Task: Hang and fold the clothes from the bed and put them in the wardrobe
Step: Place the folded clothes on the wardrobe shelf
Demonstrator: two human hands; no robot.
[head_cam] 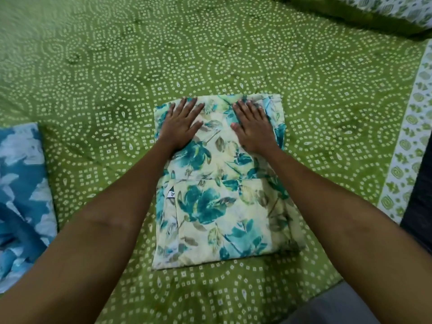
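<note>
A cream garment with teal flowers [219, 202] lies folded into a rectangle in the middle of the bed. My left hand [181, 123] presses flat on its far left part, fingers straight and spread. My right hand [251, 126] presses flat on its far right part, fingers straight. Both forearms reach over the near half of the garment. A small white label [172, 194] shows at the fold's left edge.
The bed is covered by a green sheet with white dotted patterns [187, 54]. A blue and white garment [21, 195] lies at the left edge. A green patterned pillow [374, 12] sits at the far right. The bed's right edge borders a dark floor [420, 195].
</note>
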